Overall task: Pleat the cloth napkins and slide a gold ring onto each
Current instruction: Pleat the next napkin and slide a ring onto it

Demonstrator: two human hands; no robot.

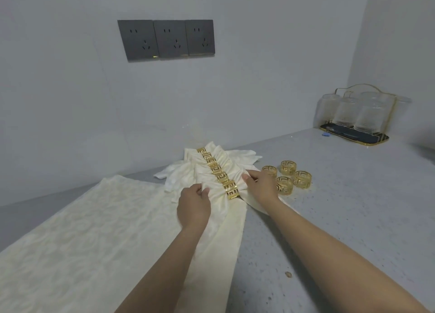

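No legible text, label, brand or number anywhere in the head view. Checked the three dark wall sockets [166, 39] in the upper centre of the frame: only pin slots, plus one tiny yellowish mark [155, 57] on the lower edge of the left plate (too small to read; cannot tell whether it is print or an indicator). The gold rings [286, 176] at centre right carry an openwork key-pattern, which is ornament, not lettering. The glass rack [357, 115] at far right shows no readable marking.
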